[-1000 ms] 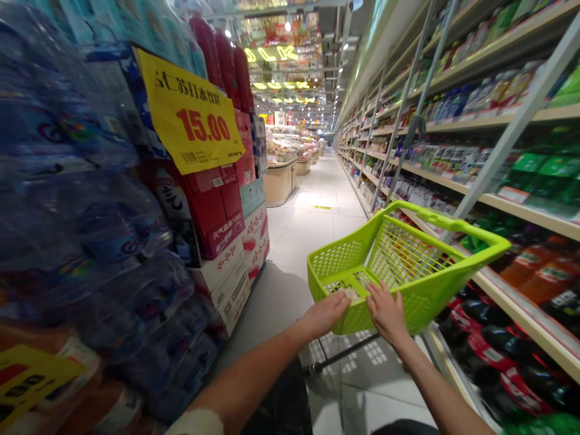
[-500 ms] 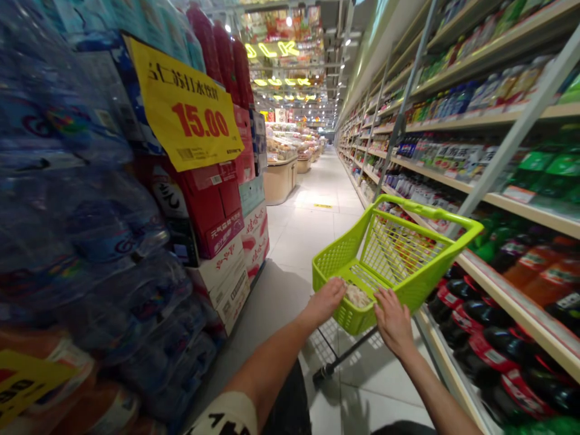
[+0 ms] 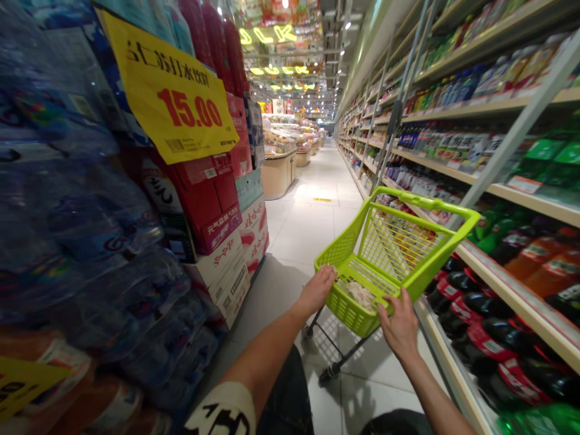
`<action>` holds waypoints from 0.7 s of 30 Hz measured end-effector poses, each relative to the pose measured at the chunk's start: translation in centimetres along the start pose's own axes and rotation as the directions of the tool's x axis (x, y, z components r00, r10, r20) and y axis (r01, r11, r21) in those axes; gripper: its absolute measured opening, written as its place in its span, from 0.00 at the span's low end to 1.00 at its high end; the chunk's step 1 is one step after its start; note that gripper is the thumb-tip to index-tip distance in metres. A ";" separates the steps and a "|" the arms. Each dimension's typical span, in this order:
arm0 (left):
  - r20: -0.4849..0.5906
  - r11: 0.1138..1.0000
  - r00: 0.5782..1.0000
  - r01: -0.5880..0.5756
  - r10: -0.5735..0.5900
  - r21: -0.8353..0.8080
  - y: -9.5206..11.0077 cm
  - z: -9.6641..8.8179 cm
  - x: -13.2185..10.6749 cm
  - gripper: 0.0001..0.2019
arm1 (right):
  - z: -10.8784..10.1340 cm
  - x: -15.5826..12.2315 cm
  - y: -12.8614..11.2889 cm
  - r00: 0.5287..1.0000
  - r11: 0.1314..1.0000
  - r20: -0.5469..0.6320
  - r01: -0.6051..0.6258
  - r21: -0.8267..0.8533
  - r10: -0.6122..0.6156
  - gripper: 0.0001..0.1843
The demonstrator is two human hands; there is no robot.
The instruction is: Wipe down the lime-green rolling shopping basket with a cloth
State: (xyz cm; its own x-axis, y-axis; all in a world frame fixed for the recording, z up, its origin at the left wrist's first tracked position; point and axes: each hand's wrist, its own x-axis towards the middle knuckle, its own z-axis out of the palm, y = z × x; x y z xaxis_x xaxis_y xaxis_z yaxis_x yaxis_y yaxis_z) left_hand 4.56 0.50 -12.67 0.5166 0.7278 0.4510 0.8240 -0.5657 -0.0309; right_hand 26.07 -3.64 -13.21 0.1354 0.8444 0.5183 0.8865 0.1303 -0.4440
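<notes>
Cart (image 3: 351, 314) has swung leftward, lying closer to the aisle's (image 3: 308, 232) line beside shelves (image 3: 539, 203). Left hand (image 3: 319, 287) closes its fingers over the near left corner; right hand (image 3: 401, 323), fingers loosely bent, meets the right, grip unclear.

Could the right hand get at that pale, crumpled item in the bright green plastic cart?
Probably yes: the right hand touches the bright green plastic cart close to the pale, crumpled item, which looks uncovered from above.
</notes>
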 end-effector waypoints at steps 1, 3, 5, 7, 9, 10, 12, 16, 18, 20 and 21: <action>0.001 1.000 1.000 0.018 -0.018 -0.012 0.0 0.0 0.1 0.17 | 0.1 -0.2 -0.1 0.999 0.998 -0.029 -0.038 0.041 0.039 0.20; -0.002 0.998 0.999 -0.042 0.042 -0.041 1.4 0.1 0.1 0.17 | 0.4 -0.4 -0.2 0.994 0.990 -0.074 -0.077 0.116 0.086 0.19; -0.012 0.984 0.986 -0.168 0.167 -0.064 3.5 0.3 0.1 0.17 | 0.6 -0.6 0.1 0.992 0.984 -0.097 -0.070 0.161 0.087 0.17; -0.027 0.952 0.956 -0.294 0.293 -0.089 4.9 0.3 0.0 0.18 | 0.4 -0.7 0.7 0.993 0.982 -0.096 -0.045 0.185 0.064 0.17; -0.051 0.931 0.938 -0.347 0.344 -0.112 4.5 0.3 -0.2 0.17 | 0.0 -0.7 1.5 0.995 0.980 -0.086 -0.031 0.197 0.048 0.17; -0.068 0.935 0.942 -0.334 0.327 -0.122 3.6 0.3 -0.3 0.17 | -0.3 -0.8 1.9 0.996 0.980 -0.079 -0.028 0.199 0.045 0.18; -0.094 0.967 0.974 -0.217 0.205 -0.135 1.3 0.4 -0.3 0.17 | -0.8 -0.9 2.5 0.997 0.980 -0.067 -0.024 0.200 0.038 0.18; -0.133 0.983 0.991 -0.049 0.026 -0.177 0.6 1.4 0.2 0.17 | -1.0 -0.9 2.9 0.997 0.979 -0.073 -0.017 0.205 0.033 0.17; -0.136 0.972 0.986 -0.122 0.096 -0.202 2.9 1.8 0.3 0.18 | -0.9 -0.9 3.0 0.996 0.977 -0.088 -0.009 0.212 0.028 0.18; -0.139 0.945 0.968 -0.238 0.210 -0.223 5.3 1.9 0.3 0.18 | -0.8 -0.8 3.1 0.995 0.975 -0.096 0.004 0.220 0.018 0.21; -0.139 0.930 0.955 -0.287 0.261 -0.230 6.0 1.9 0.2 0.18 | -0.7 -0.8 3.2 0.995 0.975 -0.094 0.007 0.223 0.014 0.23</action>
State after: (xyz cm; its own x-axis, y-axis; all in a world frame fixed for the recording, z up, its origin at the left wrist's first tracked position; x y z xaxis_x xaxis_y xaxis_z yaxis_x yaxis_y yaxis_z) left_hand 10.08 -1.99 -14.44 0.6762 0.4941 0.5465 0.5644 -0.8242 0.0468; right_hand 29.12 -4.32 -14.52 0.1890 0.7937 0.5783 0.7666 0.2488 -0.5919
